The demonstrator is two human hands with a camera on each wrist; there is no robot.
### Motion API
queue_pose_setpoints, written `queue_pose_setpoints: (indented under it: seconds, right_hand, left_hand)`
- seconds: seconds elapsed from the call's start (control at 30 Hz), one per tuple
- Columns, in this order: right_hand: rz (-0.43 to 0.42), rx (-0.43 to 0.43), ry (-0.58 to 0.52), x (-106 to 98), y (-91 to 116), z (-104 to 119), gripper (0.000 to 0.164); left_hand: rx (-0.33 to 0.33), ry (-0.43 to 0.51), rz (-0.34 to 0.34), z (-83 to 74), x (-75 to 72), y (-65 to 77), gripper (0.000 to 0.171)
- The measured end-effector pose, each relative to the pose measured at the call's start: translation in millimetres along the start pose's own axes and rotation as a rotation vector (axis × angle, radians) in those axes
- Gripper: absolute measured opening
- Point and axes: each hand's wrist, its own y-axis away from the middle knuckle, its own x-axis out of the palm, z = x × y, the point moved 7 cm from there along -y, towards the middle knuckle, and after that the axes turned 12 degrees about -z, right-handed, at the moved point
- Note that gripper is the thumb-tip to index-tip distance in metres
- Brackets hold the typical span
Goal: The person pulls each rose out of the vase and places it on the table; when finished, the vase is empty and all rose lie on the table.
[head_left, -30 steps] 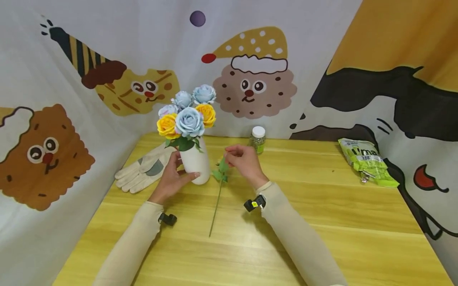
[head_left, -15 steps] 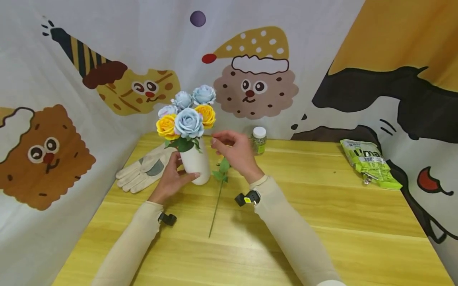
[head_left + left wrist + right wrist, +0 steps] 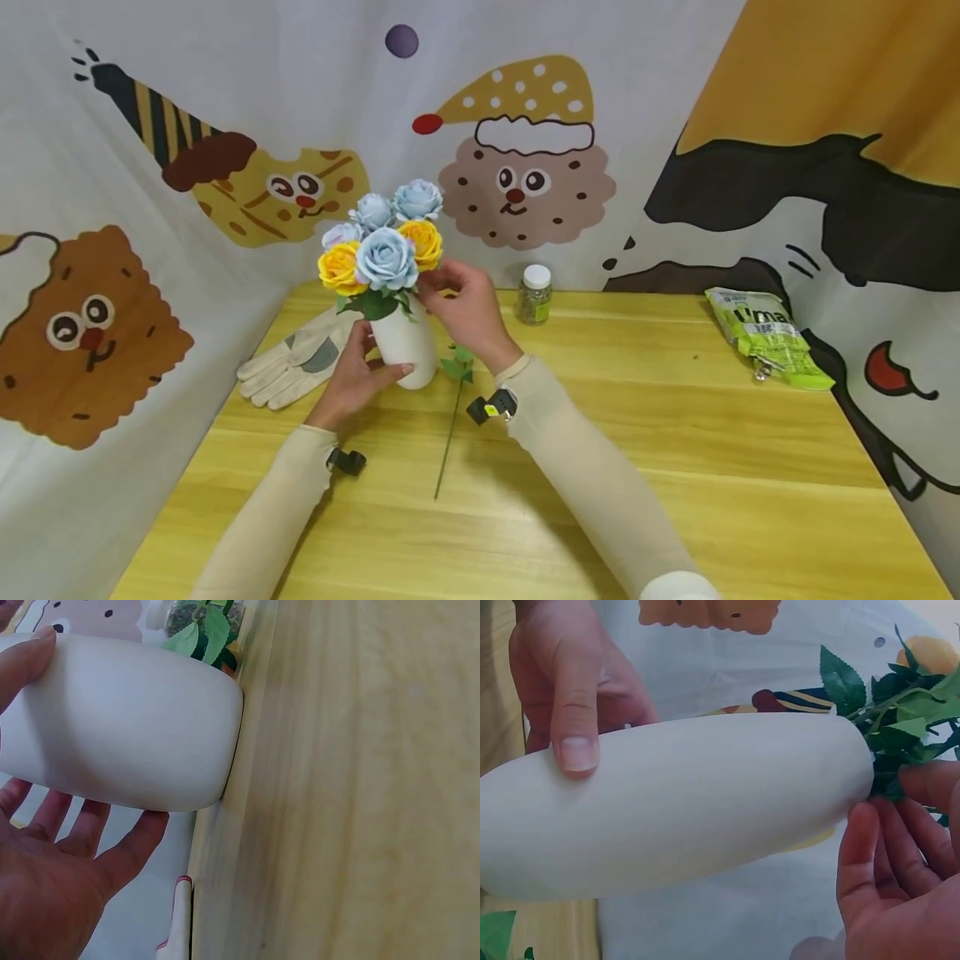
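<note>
One cream glove (image 3: 281, 369) lies leftmost. Remotely, I see the left hand (image 3: 350, 385) clamped round the lower half of the white vase (image 3: 408, 337), which stands upright on the table (image 3: 637, 442); I judge it smooth, stiff, maybe slippery, best held there. Its blue roses (image 3: 387, 259) and yellow roses (image 3: 422, 244) look light and soft, better taken below the blooms. A loose leafy stem (image 3: 454, 368) lies just beside. The right hand (image 3: 474, 312) is at the vase's mouth; whether it pinches anything I cannot tell.
</note>
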Motion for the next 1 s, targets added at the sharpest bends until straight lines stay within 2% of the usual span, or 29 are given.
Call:
queue_pose_setpoints:
  seconds: [0.1,0.3,0.43,0.63,0.87,1.0]
  right_hand:
    - [0.000,-0.014,0.036,1.2,-2.5,1.4,0.018]
    - [0.024,-0.018,0.046,7.3,-4.7,3.8,0.027]
    - [0.019,-0.034,0.054,9.0,-4.5,3.6,0.025]
    - [-0.024,-0.061,-0.005,7.4,-5.6,5.8,0.023]
    - [-0.094,-0.097,-0.085,1.5,-3.6,10.4,0.030]
    - [-0.136,-0.124,-0.093,-1.6,-3.6,14.0,0.028]
  left_hand:
    - [0.004,0.000,-0.001,-0.5,-1.2,-1.3,0.086]
    - [0.003,0.005,-0.004,-1.3,-1.6,-0.9,0.085]
    - [0.005,0.000,-0.003,-1.6,-1.1,-0.1,0.085]
    - [0.002,-0.006,-0.008,-0.1,-1.2,-0.6,0.086]
    - [0.017,0.000,-0.001,0.5,0.5,-1.6,0.085]
    - [0.008,0.012,0.004,3.5,0.5,-1.7,0.084]
